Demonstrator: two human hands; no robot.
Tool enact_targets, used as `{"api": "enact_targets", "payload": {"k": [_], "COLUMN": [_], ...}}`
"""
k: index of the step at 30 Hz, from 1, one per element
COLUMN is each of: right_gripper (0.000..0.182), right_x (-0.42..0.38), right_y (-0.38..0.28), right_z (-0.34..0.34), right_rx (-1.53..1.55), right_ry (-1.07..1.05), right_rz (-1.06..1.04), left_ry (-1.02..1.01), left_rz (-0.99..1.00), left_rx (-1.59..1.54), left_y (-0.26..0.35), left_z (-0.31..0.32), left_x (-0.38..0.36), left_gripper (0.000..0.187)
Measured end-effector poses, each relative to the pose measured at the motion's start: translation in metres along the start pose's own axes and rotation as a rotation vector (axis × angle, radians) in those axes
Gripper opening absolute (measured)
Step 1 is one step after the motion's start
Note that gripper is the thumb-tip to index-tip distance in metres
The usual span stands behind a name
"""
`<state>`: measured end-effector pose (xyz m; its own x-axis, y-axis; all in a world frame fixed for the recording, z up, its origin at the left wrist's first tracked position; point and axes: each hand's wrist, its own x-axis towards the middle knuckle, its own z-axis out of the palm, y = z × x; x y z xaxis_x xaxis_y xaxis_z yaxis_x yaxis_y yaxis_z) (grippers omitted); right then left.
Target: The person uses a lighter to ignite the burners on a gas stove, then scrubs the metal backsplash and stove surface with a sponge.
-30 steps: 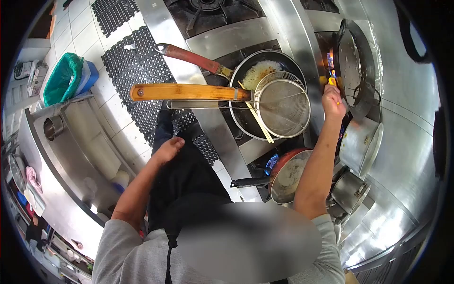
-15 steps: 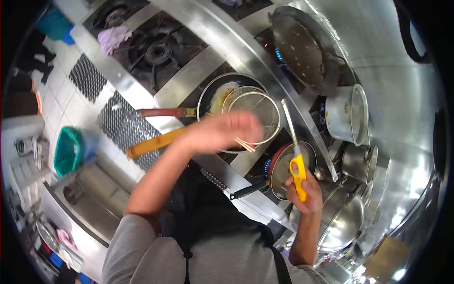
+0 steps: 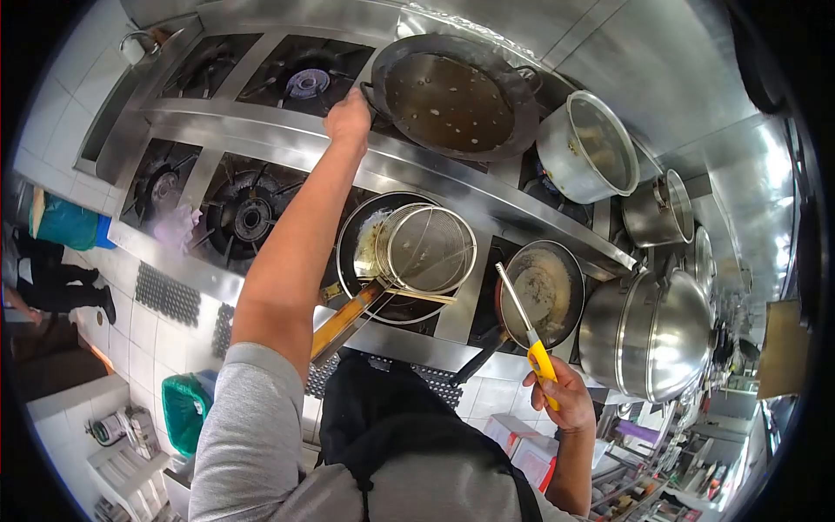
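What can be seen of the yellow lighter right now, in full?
The yellow lighter has a plastic-looking handle and a long, slim, metallic rod. The right hand grips it, covering part of the handle. The rod slants up and to the left in the picture, showing in front of the left part of a frying pan; whether they touch cannot be told. No flame shows at the tip.

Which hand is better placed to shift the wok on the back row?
Probably the left hand: it is right beside the wok, though whether it touches is unclear. The right hand holds the yellow lighter, farther from the wok.
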<state>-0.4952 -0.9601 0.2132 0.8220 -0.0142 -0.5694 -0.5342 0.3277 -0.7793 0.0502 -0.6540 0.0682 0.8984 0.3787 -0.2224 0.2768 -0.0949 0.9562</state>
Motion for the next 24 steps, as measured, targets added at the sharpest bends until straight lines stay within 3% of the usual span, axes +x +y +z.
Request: {"api": "enact_targets", "payload": {"k": [4, 9, 13, 15, 24], "right_gripper": [0.056, 0.054, 0.056, 0.056, 0.056], "right_x": [0.000, 0.001, -0.002, -0.005, -0.009], "right_y": [0.006, 0.014, 0.015, 0.015, 0.014], "right_z": [0.016, 0.024, 0.030, 0.032, 0.032], "right_rx": [-0.035, -0.061, -0.133, -0.142, -0.162], "right_ry": [0.020, 0.028, 0.037, 0.048, 0.066], "right_rz": [0.000, -0.002, -0.011, -0.008, -0.002], "left_ry": [-0.066, -0.081, -0.074, -0.287, -0.314], "left_rz": [-0.002, -0.152, -0.148, -0.260, -0.295], "left_rx": [-0.110, -0.234, -0.263, -0.295, -0.398], "left_y": [0.002, 0.007, 0.017, 0.030, 0.018], "left_z": [-0.002, 0.003, 0.001, -0.010, -0.003], "left_x": [-0.005, -0.003, -0.011, -0.022, -0.039], "left_gripper": [0.061, 0.051, 0.046, 0.033, 0.028]}}
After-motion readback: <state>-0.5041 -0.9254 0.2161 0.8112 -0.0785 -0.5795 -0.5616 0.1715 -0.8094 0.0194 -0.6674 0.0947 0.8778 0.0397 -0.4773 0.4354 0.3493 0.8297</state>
